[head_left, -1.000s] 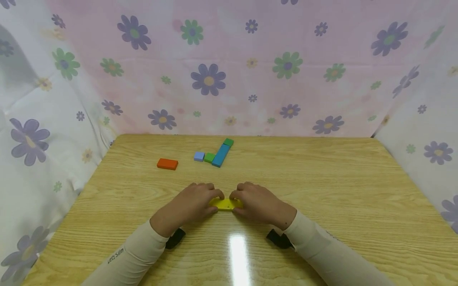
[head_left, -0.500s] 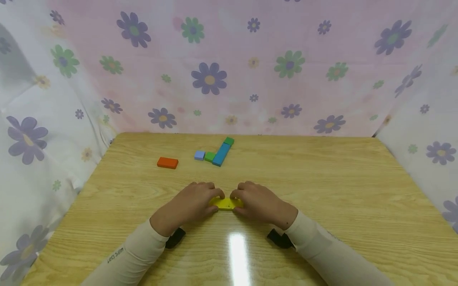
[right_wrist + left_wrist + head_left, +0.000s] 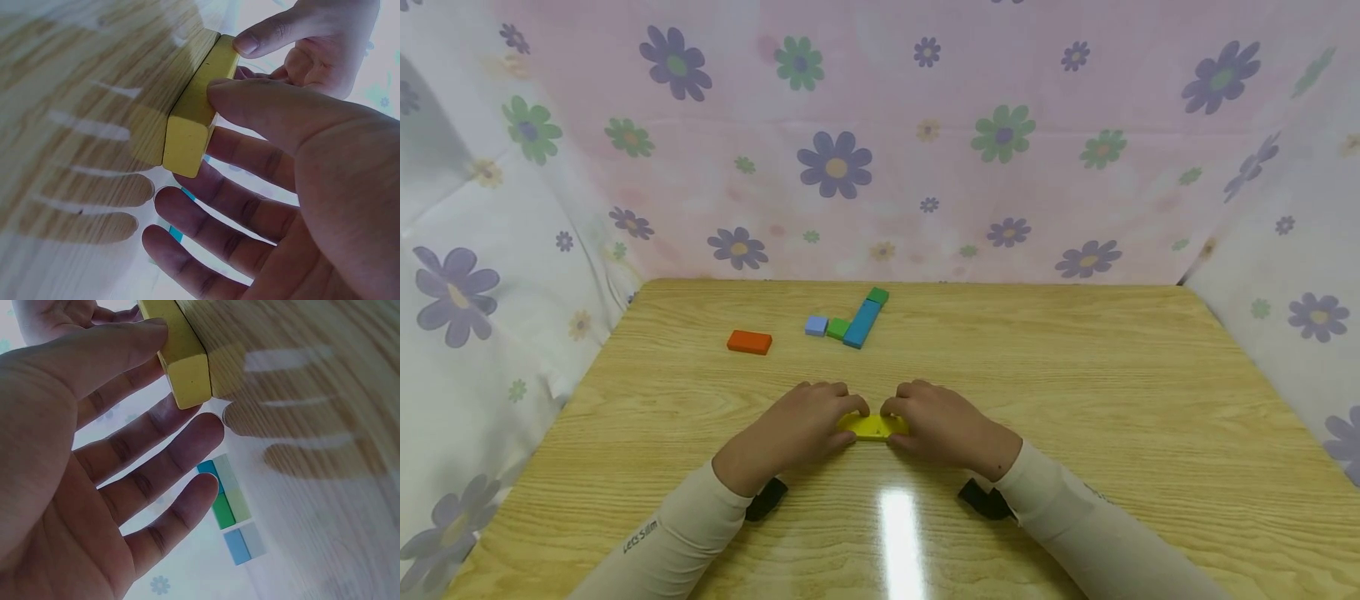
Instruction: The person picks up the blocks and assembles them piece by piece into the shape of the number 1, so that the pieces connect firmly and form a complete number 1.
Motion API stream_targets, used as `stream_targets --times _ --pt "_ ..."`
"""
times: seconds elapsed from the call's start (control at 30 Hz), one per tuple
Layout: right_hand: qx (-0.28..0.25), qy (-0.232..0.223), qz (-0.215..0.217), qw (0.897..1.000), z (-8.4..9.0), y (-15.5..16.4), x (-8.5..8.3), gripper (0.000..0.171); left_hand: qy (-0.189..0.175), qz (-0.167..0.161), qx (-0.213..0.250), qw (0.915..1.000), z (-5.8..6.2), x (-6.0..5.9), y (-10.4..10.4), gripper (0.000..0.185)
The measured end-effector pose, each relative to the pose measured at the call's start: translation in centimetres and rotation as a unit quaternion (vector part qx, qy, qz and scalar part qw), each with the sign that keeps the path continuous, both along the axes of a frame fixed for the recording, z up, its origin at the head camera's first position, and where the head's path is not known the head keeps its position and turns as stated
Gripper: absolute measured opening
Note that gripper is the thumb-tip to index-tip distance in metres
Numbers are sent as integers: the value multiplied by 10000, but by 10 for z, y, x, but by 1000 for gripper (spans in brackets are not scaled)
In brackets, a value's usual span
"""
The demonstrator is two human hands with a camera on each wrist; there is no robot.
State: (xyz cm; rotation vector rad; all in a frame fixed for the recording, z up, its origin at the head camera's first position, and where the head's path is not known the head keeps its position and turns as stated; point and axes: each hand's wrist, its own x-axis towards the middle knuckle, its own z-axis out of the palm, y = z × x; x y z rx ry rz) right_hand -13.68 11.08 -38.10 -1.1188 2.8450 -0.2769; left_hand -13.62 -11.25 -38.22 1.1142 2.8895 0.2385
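A yellow rectangular block [image 3: 872,427] lies flat on the wooden table near its middle, and both hands hold it. My left hand [image 3: 797,429] pinches its left end, thumb on the near side and fingers at the far side. At the right end my right hand [image 3: 942,427] pinches it in the same way. In the left wrist view the block [image 3: 190,378] shows its end face, with the lower fingers extended past it. The right wrist view has the block [image 3: 187,140] against the table, both thumbs on its near side.
Behind the hands lie a red block [image 3: 749,342], a light blue block [image 3: 817,326], a green block [image 3: 838,328], a long blue block [image 3: 862,323] and a darker green block [image 3: 877,296]. A flowered cloth [image 3: 895,225] closes off the table's [image 3: 1075,375] back edge.
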Motion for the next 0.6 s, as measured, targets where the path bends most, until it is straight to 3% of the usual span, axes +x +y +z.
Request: stream_targets --times 0.6 --pt "-41 58 42 10000 -1 0 1 30 -127 86 10 9999 -1 1 0 30"
